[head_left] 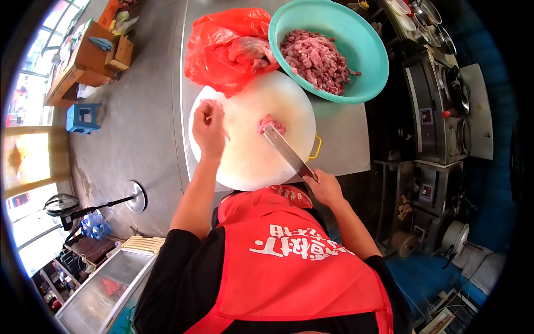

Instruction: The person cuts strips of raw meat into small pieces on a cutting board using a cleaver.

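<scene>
A cleaver (285, 148) is held by its handle in my right hand (325, 188), at the right edge of the round white cutting board (250, 161). The blade's far end lies against a small pile of cut pink meat (273, 123) on the board. Over the board's left side is my left hand (208, 125), its fingers curled; whether they hold anything is too small to tell. Behind the board, a red plastic bag (214, 53) lies open around a larger piece of meat (251, 51). Beside it a turquoise basin (374, 61) holds many cut meat pieces (318, 60).
The board rests on a metal table (347, 136), with a yellow handle (317, 147) at its right. Further right stand steel kitchen units (425, 111). At the left are a blue stool (83, 118), a wooden desk (89, 55), a standing fan (62, 206) and a glass-topped freezer (105, 286).
</scene>
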### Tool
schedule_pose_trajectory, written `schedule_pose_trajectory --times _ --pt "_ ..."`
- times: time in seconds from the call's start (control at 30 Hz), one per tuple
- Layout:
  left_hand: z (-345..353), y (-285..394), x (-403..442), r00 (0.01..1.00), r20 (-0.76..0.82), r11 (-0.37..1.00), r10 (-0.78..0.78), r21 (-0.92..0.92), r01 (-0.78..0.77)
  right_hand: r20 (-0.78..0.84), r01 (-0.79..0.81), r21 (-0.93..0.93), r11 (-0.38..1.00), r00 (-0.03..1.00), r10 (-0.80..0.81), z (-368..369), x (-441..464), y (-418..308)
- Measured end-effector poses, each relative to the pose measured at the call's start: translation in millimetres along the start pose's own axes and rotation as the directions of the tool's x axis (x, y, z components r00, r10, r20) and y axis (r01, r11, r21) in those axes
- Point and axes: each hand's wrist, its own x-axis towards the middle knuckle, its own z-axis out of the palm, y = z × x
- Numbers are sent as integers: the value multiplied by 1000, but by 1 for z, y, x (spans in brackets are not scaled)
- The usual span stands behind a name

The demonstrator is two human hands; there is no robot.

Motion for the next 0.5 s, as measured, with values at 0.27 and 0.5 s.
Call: schedule_pose_trajectory --times 0.27,0.5 --pt "-30 -142 -68 608 737 402 294 482 -779 70 -50 240 970 997 34 16 9 23" --pt "-35 -157 -50 687 662 579 299 446 -682 -101 12 211 977 995 10 11 -23 -3"
